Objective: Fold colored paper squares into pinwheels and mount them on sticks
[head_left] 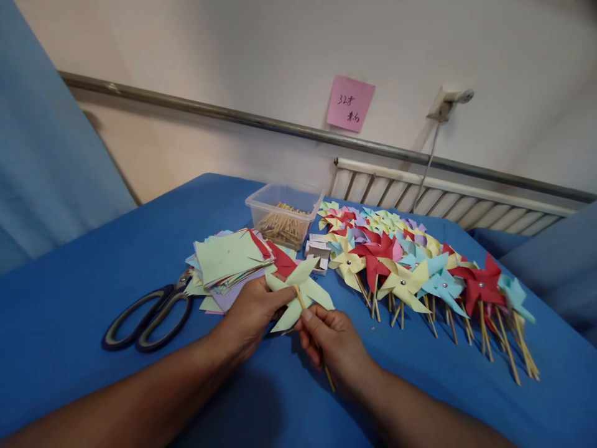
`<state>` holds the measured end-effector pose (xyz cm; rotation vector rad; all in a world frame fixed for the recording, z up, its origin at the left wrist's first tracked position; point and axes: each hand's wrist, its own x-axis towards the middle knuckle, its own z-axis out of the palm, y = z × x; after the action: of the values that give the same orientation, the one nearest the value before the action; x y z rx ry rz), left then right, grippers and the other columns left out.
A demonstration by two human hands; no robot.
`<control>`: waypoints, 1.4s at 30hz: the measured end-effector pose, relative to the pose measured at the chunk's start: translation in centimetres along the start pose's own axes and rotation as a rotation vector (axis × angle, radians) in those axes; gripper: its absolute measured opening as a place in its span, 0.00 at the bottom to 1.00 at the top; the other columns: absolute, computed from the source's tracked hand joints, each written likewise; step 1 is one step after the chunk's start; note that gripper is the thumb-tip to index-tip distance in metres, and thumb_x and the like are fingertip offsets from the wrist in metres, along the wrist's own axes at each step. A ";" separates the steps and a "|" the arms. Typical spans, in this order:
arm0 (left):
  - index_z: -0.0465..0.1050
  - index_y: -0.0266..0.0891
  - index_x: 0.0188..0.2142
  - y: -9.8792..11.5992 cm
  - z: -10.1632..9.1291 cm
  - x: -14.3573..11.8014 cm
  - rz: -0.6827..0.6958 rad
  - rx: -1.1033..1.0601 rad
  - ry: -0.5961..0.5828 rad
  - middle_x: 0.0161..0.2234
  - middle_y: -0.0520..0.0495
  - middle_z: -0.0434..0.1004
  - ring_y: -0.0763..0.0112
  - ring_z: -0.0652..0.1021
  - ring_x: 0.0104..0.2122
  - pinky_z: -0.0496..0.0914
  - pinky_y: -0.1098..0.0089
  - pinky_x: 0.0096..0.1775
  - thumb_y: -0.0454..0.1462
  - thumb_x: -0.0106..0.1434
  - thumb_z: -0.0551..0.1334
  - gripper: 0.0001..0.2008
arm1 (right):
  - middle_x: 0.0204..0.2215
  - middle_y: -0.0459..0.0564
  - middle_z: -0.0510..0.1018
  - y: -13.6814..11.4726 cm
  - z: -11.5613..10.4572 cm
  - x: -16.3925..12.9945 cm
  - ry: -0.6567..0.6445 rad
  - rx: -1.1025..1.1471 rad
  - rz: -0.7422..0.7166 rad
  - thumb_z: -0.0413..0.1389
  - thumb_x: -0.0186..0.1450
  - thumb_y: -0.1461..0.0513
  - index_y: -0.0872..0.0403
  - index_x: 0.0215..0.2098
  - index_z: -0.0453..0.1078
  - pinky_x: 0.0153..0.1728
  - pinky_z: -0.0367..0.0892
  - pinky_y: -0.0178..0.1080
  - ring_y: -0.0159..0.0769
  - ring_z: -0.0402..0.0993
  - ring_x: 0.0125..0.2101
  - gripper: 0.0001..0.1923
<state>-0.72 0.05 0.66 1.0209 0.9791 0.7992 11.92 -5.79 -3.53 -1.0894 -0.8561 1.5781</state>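
Note:
A pale green paper pinwheel (pixel 313 291) is held between my two hands above the blue cloth, its back turned toward me. My left hand (pixel 254 311) is closed on the paper, with the thumb near the centre where the stick meets it. Wrapped round the wooden stick (pixel 330 378) just below the centre is my right hand (pixel 329 339); the stick's lower end pokes out beneath. Beyond my left hand lies a stack of coloured paper sheets (pixel 228 256), some cut, with red pieces on top. The pinwheel's front is hidden from view.
Scissors (pixel 153 317) lie at the left. Behind the paper stands a clear plastic box (pixel 261 210) of wooden sticks, with a small white carton (pixel 319 254) beside it. Several finished pinwheels (pixel 403 283) fill the right. A pipe (pixel 224 114) and radiator (pixel 382 186) run along the wall.

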 end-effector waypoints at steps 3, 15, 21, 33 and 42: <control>0.74 0.36 0.29 -0.1 0.0 0.0 0.003 -0.004 -0.007 0.21 0.52 0.77 0.68 0.75 0.19 0.65 0.70 0.23 0.39 0.51 0.67 0.08 | 0.12 0.37 0.66 0.0 0.0 0.0 0.006 -0.005 0.005 0.62 0.51 0.40 0.56 0.25 0.68 0.08 0.47 0.27 0.20 0.52 0.07 0.28; 0.74 0.35 0.30 -0.2 -0.2 0.2 0.018 0.015 -0.031 0.21 0.50 0.76 0.67 0.75 0.21 0.65 0.70 0.24 0.39 0.51 0.68 0.10 | 0.13 0.37 0.66 -0.1 -0.2 0.0 -0.007 0.078 0.030 0.63 0.52 0.43 0.56 0.25 0.68 0.09 0.47 0.28 0.19 0.50 0.09 0.25; 0.74 0.35 0.27 0.1 -0.2 0.2 0.040 0.040 -0.033 0.19 0.50 0.75 0.68 0.75 0.20 0.65 0.70 0.23 0.39 0.50 0.68 0.09 | 0.13 0.38 0.66 -0.3 -0.2 0.0 -0.012 0.078 0.035 0.62 0.54 0.43 0.57 0.26 0.68 0.09 0.43 0.27 0.19 0.50 0.09 0.25; 0.75 0.36 0.21 0.3 0.0 0.0 0.061 0.085 0.003 0.17 0.49 0.76 0.68 0.73 0.16 0.64 0.70 0.21 0.37 0.48 0.67 0.06 | 0.13 0.39 0.67 0.2 0.0 0.0 0.070 0.160 0.007 0.63 0.51 0.42 0.57 0.25 0.69 0.09 0.48 0.28 0.20 0.52 0.08 0.26; 0.73 0.35 0.21 0.1 -0.2 0.1 0.047 0.119 -0.025 0.17 0.49 0.75 0.70 0.72 0.17 0.63 0.71 0.21 0.39 0.52 0.67 0.10 | 0.13 0.39 0.67 0.1 0.0 -0.2 0.052 0.143 0.004 0.63 0.52 0.43 0.58 0.25 0.69 0.08 0.50 0.27 0.20 0.53 0.08 0.25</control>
<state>-0.91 0.21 0.66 1.1578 0.9936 0.7717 11.94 -5.97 -3.58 -1.0259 -0.6959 1.5821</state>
